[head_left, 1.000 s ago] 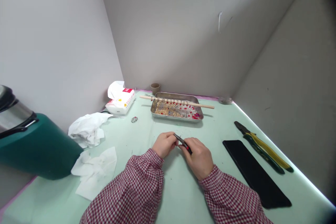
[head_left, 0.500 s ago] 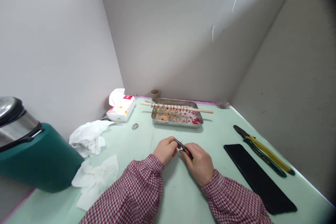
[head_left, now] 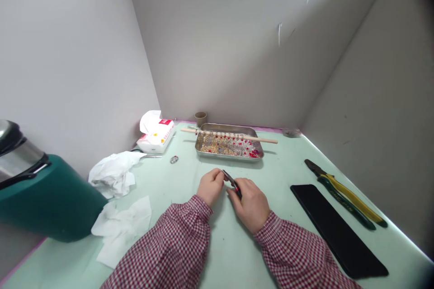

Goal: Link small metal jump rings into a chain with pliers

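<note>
While I watch from the head view, the right hand (head_left: 250,203) is curled tight around the red handles of small pliers (head_left: 232,181), which slant up and left toward the left hand (head_left: 210,186). The left hand's fingers are bent, with thumb and forefinger pinched together right at the pliers' nose. I cannot tell what, if anything, sits between them. Both hands rest low over the green table, just in front of the tray (head_left: 227,156).

Beads (head_left: 217,146), gold and red, lie in the tray, and a rod (head_left: 267,140) rests across its far rim. A cup (head_left: 200,118) stands behind the tray's left corner. Left of the tray are a tissue pack (head_left: 155,135) and, nearer me, a small shiny ring (head_left: 174,159). Farther left lie crumpled tissues (head_left: 113,171) and a green jug (head_left: 50,198). Well right of the tray, a black pad (head_left: 335,228) lies beside yellow-handled cutters (head_left: 346,194).
</note>
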`<state>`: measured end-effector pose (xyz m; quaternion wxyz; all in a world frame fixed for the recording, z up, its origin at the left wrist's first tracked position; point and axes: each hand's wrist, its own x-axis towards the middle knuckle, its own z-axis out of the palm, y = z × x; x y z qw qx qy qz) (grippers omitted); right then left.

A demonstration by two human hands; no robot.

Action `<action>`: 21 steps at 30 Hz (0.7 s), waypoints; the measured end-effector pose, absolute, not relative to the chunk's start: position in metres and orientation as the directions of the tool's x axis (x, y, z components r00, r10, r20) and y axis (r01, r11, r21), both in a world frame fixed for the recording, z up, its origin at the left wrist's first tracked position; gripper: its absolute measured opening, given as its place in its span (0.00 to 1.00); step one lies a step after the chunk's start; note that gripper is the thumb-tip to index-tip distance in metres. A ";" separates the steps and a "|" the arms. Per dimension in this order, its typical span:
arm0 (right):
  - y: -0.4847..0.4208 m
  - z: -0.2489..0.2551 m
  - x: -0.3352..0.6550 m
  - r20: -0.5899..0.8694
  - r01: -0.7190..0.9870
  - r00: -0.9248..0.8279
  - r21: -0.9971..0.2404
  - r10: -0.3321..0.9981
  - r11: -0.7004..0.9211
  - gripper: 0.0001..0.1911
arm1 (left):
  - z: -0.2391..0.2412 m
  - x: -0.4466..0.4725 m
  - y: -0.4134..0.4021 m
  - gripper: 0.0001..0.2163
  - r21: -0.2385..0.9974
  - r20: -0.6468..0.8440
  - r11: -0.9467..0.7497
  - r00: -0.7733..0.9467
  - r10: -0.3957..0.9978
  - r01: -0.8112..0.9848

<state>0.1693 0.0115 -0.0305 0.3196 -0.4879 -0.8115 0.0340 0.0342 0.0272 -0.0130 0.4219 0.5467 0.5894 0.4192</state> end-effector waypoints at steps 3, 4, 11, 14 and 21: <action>0.011 -0.034 0.171 0.496 0.758 -0.315 -0.381 0.809 0.529 0.08 | -0.015 0.035 0.025 0.11 0.941 0.021 -0.006 -0.043 0.999 0.339; 0.011 -0.034 0.172 0.495 0.756 -0.315 -0.385 0.810 0.529 0.08 | -0.015 0.036 0.024 0.11 0.934 0.042 -0.024 -0.043 0.998 0.357; 0.012 -0.031 0.175 0.489 0.749 -0.297 -0.413 0.820 0.518 0.13 | -0.015 0.037 0.018 0.12 0.856 0.175 -0.122 -0.059 0.983 0.503; 0.013 -0.030 0.174 0.470 0.757 -0.297 -0.415 0.831 0.505 0.13 | -0.016 0.036 0.018 0.12 0.837 0.186 -0.135 -0.043 0.982 0.531; 0.013 -0.031 0.174 0.493 0.767 -0.284 -0.397 0.822 0.504 0.12 | -0.014 0.036 0.017 0.12 0.842 0.186 -0.137 -0.043 0.982 0.522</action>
